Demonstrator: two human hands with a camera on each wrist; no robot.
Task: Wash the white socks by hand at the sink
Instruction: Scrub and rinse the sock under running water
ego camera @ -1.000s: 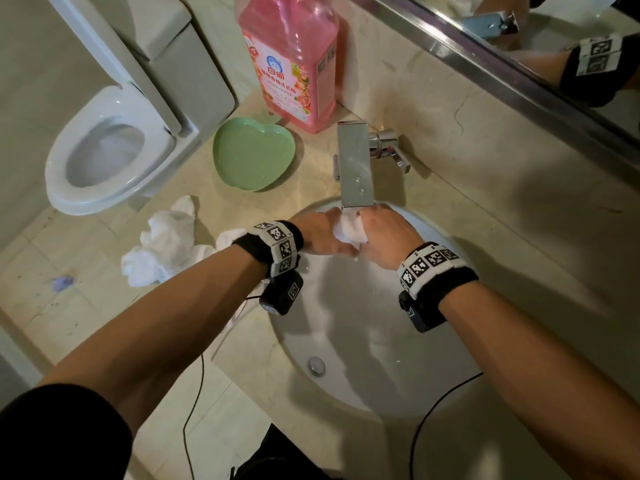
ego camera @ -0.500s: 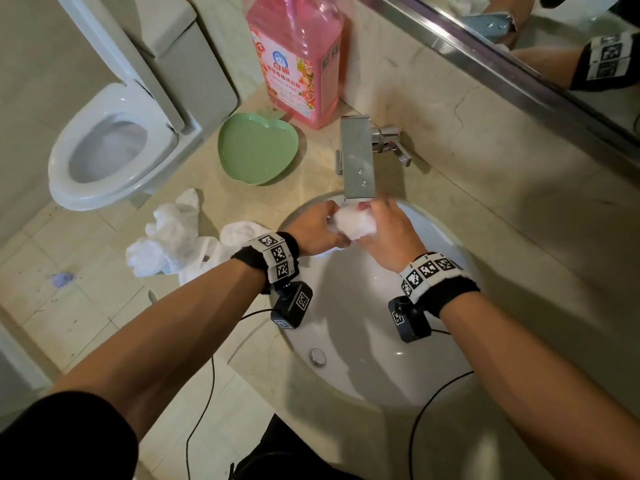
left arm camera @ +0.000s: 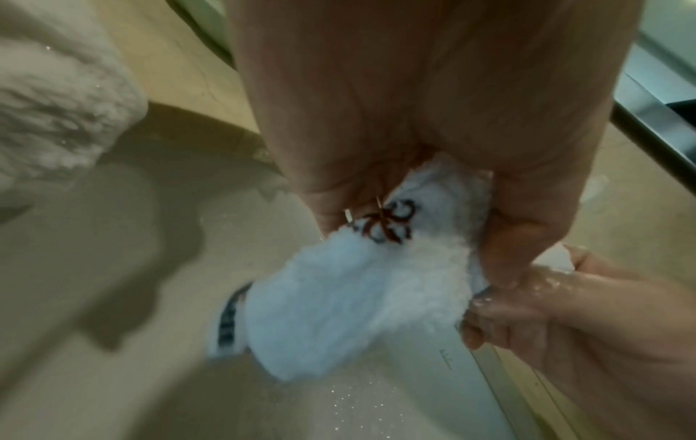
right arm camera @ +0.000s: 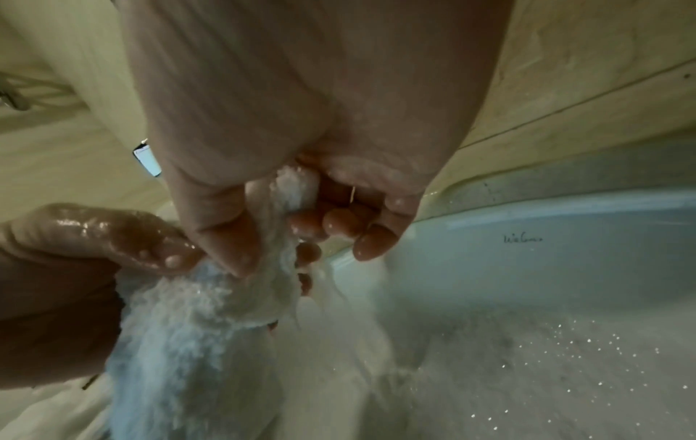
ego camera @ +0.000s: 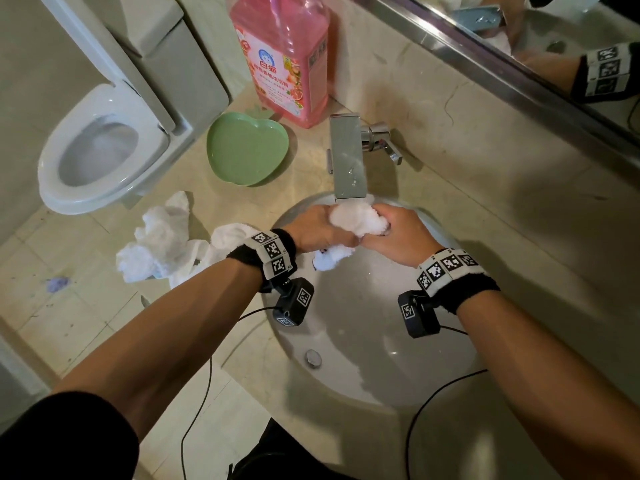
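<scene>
A wet white sock is bunched between both hands just under the spout of the chrome tap, above the white sink. My left hand grips its left side, and my right hand grips its right side. One end of the sock hangs below the left hand. In the left wrist view the sock shows a small dark embroidered mark and a striped cuff. In the right wrist view my wet fingers curl round the sock. More white socks lie heaped on the counter to the left.
A green apple-shaped dish and a large pink detergent bottle stand on the beige counter behind the sink. A toilet is at the far left. A mirror edge runs along the back right. The drain sits in the basin.
Both hands have drawn slightly toward me from under the spout, still holding the sock. More of the bunched sock shows between them, and one end now hangs below the left hand.
</scene>
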